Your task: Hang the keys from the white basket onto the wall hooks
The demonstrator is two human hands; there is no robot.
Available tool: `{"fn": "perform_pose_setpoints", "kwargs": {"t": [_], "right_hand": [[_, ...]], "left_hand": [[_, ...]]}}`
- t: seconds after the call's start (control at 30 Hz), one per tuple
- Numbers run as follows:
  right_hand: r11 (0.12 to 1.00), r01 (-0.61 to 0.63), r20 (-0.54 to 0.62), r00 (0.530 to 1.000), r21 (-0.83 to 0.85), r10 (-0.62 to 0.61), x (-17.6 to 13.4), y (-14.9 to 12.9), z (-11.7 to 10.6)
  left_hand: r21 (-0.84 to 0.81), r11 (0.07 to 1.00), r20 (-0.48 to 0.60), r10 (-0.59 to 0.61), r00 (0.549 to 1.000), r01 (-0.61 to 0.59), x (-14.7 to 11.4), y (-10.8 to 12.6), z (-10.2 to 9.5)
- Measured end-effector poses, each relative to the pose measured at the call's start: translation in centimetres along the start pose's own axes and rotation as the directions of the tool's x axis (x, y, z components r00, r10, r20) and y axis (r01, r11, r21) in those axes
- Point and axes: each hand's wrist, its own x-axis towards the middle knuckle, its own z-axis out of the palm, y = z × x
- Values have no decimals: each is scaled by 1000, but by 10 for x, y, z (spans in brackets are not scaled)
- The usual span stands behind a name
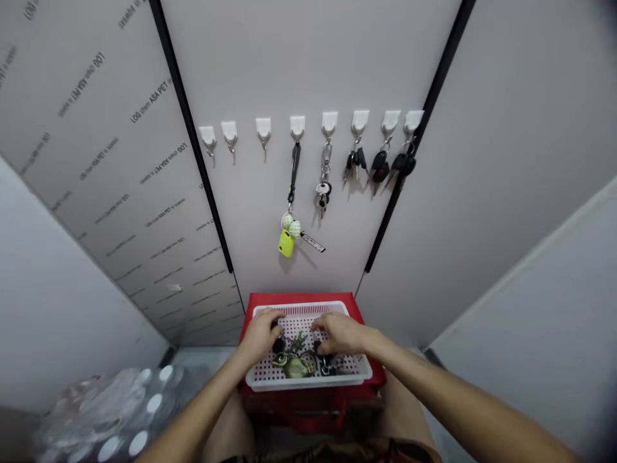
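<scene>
A white perforated plastic basket point(272, 387) holds several key sets and keychains. Inside its left part, my left hand point(259, 335) has its thumb and fingers around a dark thing that looks like a black key point(275, 323), partly hidden by the fingers. My right hand point(340, 333) reaches in from the right, its thumb and fingers curved apart above dark keys point(328, 368). Between the hands lie a greenish round keychain point(295, 368) and a small brass-coloured charm point(299, 341).
The basket rests on a red box point(301, 298). Several white hooks point(263, 127) line the wall; some carry keys point(323, 193), one a strap with a yellow-green fob point(286, 244). Plastic-wrapped bottles point(154, 404) stand at lower left.
</scene>
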Motion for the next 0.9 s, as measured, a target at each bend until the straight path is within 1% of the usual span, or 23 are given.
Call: {"fn": "perform_pose_setpoints", "kwargs": {"t": [0.03, 0.1, 0.17, 0.2, 0.3, 0.4, 0.47, 0.5, 0.57, 0.6, 0.67, 0.7, 0.73, 0.8, 0.83, 0.9], "right_hand": [[1000, -13, 8, 1000, 3, 13, -2, 0, 9], [999, -38, 1, 999, 6, 38, -4, -1, 19], [998, -54, -27, 998, 15, 55, -4, -3, 24], [998, -66, -45, 997, 21, 67, -3, -4, 24], [992, -119, -117, 985, 41, 123, 0, -4, 22], [984, -170, -201, 964, 45, 175, 3, -4, 19], [988, -145, -270, 951, 51, 153, 4, -9, 20], [992, -109, -293, 948, 62, 123, 4, -12, 21], [996, -8, -303, 952, 91, 36, 6, -20, 24], [994, 33, -297, 955, 106, 0, 7, -24, 25], [987, 70, -295, 955, 144, -25, 10, -30, 27], [982, 71, -307, 952, 177, -14, 12, -32, 28], [972, 69, -320, 947, 227, 7, 14, -33, 28], [932, 83, -339, 940, 353, 45, 19, -35, 26], [905, 102, -344, 938, 413, 52, 22, -36, 26], [847, 146, -350, 936, 511, 50, 26, -36, 24]], "left_hand": [[105, 993, 54, 41, 998, -47, -5, 0, 1], [273, 951, 195, 93, 976, -145, -10, 4, 0], [382, 899, 301, 98, 949, -214, -12, 7, -2], [417, 879, 330, 92, 939, -232, -13, 9, -2], [473, 847, 352, 70, 933, -242, -12, 9, -2], [506, 823, 336, 86, 938, -257, -10, 4, 0], [507, 823, 310, 105, 945, -257, -7, 1, 0], [492, 835, 295, 105, 950, -245, -5, -1, -1], [413, 888, 262, 99, 960, -204, 1, -3, -3], [342, 924, 243, 90, 966, -173, 3, -3, -4], [132, 988, 206, 50, 977, -79, 8, -2, -8], [-3, 1000, 196, 22, 980, -22, 9, 0, -11], [-142, 989, 196, -10, 981, 38, 10, 2, -13], [-386, 911, 220, -61, 974, 144, 11, 7, -17], [-478, 860, 236, -71, 969, 179, 11, 9, -19], [-598, 771, 258, -74, 963, 219, 11, 13, -22]]}}
